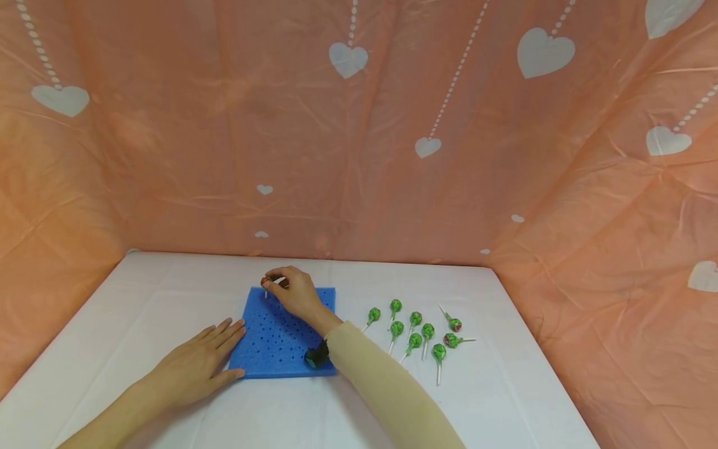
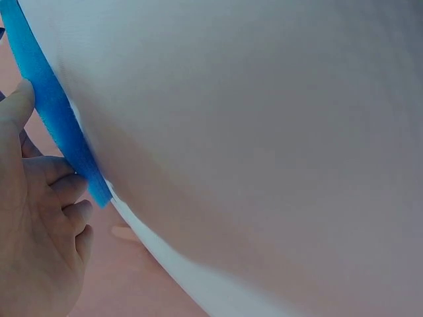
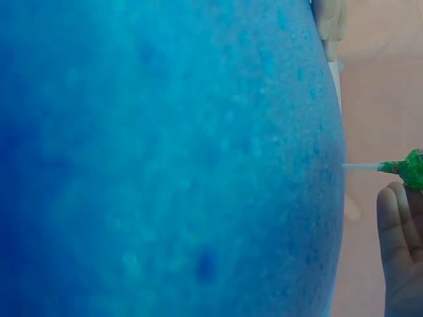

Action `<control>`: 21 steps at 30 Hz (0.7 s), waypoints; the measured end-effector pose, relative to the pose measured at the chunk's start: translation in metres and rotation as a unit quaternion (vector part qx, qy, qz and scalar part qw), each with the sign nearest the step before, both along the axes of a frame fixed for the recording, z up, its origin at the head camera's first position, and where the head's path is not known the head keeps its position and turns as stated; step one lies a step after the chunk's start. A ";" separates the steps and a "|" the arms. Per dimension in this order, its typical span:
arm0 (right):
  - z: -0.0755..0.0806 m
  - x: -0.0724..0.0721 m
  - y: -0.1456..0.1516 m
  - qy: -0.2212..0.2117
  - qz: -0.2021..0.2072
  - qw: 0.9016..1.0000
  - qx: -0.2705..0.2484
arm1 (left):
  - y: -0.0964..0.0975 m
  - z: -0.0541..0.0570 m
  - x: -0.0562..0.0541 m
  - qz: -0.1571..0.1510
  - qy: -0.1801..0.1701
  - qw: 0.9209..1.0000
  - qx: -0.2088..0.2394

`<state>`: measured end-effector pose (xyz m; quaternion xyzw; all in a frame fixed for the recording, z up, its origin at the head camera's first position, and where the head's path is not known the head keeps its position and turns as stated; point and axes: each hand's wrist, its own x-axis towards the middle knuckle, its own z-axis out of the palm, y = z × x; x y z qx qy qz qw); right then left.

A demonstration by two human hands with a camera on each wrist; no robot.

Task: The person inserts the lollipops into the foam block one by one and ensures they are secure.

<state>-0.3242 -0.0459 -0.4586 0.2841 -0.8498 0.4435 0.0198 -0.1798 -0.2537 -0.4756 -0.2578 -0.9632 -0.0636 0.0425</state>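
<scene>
Lollipop [image 1: 266,282] is being pinched between the thumb and fingers of the right hand [image 1: 294,294], near the far left corner of a blue foam board [image 1: 280,333]. Its white stick [image 3: 360,166] is being pointed down toward the board; whether the tip is being held in a hole or just above the surface cannot be told. The left hand [image 1: 193,365] is being held wide, gripping nothing, its thumb and fingertips being rested against the board's left side. Small dark holes are being seen across the board. On the white table [image 1: 505,380], nine green lollipops [image 1: 428,330] are being seen lying loose to the right of the board, their sticks being pointed different ways. By the right sleeve [image 1: 387,386], a dark round object [image 1: 314,357] is being seen over the board's near right part. The table is being surrounded by an orange curtain [image 1: 381,187] printed with white hearts.
</scene>
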 end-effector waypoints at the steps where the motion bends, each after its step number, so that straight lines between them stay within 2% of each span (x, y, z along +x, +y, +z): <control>1: 0.000 0.000 0.000 0.000 0.000 1.000 0.000 | 0.000 0.000 0.000 0.000 0.001 1.000 0.000; 11: 0.000 0.000 -0.002 -0.015 0.000 1.000 0.006 | -0.001 -0.002 0.000 -0.004 0.008 1.000 -0.001; 21: 0.001 -0.001 -0.003 -0.008 -0.001 1.000 0.009 | 0.000 -0.001 0.000 0.000 0.006 1.000 0.004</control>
